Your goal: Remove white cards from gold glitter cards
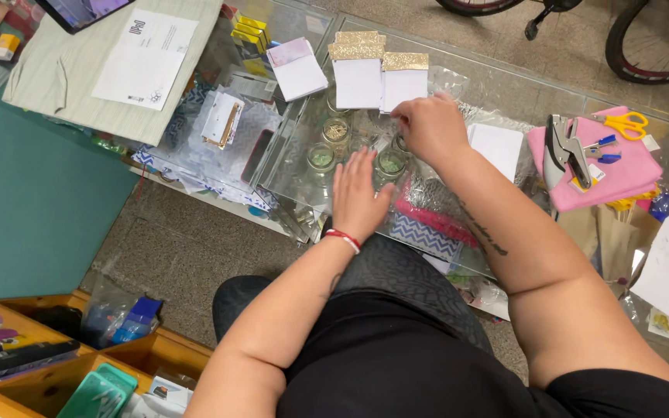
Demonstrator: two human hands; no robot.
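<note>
A: Looking over the glass surface (505,85) first — it is a clear, hard, glossy counter top, with patterned papers and packets showing through from the shelf beneath. Anything small will skid on it.

B: And the hands?

A: The left hand (358,193) lies flat, palm down, fingers (354,164) straight and close together, resting on the glass just beside the small glass jars (336,133). The right hand (430,128) is curled, its fingers pressed together in a pinch at something small near the jars; what it pinches I cannot tell.

B: How should that be handled, in your judgement?

A: Keep the flat hand as a brace, and pinch lightly and low, so the round jars do not roll or knock each other.

B: What lies around?

A: A pink cloth (621,166), soft and folded, carrying a metal hole punch (563,147) and yellow-handled scissors (625,122). Behind the jars stand white cards with gold glitter tops (377,73), stiff and square. The jars themselves are squat, clear, with greenish and tan contents.
</note>
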